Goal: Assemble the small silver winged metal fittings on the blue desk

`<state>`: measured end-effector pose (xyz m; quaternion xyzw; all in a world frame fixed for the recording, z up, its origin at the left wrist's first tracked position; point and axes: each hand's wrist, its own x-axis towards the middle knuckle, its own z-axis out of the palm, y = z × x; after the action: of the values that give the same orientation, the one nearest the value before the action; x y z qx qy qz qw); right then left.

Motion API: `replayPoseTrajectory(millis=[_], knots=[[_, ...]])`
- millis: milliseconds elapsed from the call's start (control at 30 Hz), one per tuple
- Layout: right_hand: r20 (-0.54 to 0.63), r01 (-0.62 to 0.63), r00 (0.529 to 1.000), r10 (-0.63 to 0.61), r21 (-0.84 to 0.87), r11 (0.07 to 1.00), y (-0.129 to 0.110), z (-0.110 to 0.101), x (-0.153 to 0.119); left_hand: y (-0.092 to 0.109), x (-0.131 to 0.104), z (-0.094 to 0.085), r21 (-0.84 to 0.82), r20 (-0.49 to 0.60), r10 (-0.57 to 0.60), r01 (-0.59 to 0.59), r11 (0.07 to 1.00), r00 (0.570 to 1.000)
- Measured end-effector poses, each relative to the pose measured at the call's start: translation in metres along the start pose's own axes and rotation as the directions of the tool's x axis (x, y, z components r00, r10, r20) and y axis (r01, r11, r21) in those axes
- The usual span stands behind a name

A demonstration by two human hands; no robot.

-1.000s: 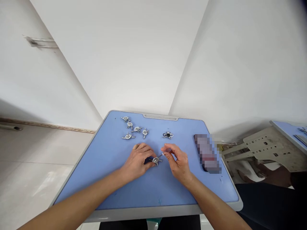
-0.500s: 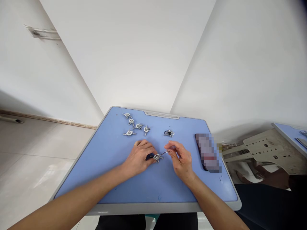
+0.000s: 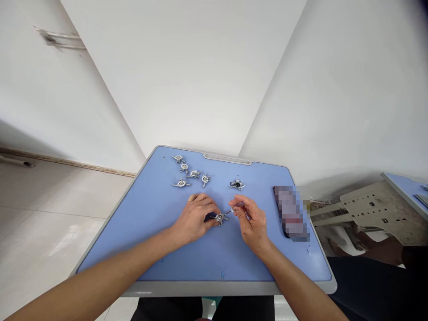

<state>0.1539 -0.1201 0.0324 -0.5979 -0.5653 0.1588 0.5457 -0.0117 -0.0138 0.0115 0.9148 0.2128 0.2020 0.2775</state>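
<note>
Near the middle of the blue table, my left hand pinches a small silver metal part between thumb and fingers. My right hand is closed on the clear handle of a small screwdriver, whose thin shaft points left to the part. Whether its tip sits in a screw is too small to tell. Beyond my left hand lie several similar metal parts. Another metal part with a black round centre rests farther back, beyond my right hand.
A dark phone-like object, mostly blurred out, lies at the table's right side. The grooved back edge faces a white wall. At the far right are another blue table and a person's dark-clothed leg.
The whole view has shifted slightly. Both hands keep nearly the same pose at the metal part, with only a slight movement of my right fingers on the screwdriver.
</note>
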Motion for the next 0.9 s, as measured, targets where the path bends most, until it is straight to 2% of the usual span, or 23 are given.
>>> replayPoseTrajectory(millis=[333, 700, 800, 833, 900], knots=[[-0.013, 0.008, 1.000, -0.007, 0.020, 1.000, -0.001, 0.002, 0.000, -0.001, 0.000, 0.001, 0.000, -0.008, -0.002, 0.002, 1.000, 1.000], [0.082, 0.113, 0.992, -0.095, -0.247, 0.962, -0.005, -0.006, 0.008, 0.000, 0.001, 0.000, -0.008, 0.003, -0.004, 0.004, 1.000, 1.000], [0.181, 0.073, 0.983, -0.040, -0.180, 0.981, -0.009, -0.011, 0.012, -0.001, 0.001, 0.000, -0.025, 0.001, -0.004, 0.004, 1.000, 1.000], [0.248, 0.045, 0.969, -0.014, -0.123, 0.991, -0.011, -0.013, 0.014, -0.001, 0.001, 0.000, -0.029, 0.004, -0.005, 0.006, 1.000, 1.000], [0.410, -0.046, 0.910, 0.056, -0.032, 0.998, -0.016, -0.018, 0.019, -0.001, 0.001, -0.001, -0.035, 0.011, -0.011, 0.011, 0.999, 1.000]])
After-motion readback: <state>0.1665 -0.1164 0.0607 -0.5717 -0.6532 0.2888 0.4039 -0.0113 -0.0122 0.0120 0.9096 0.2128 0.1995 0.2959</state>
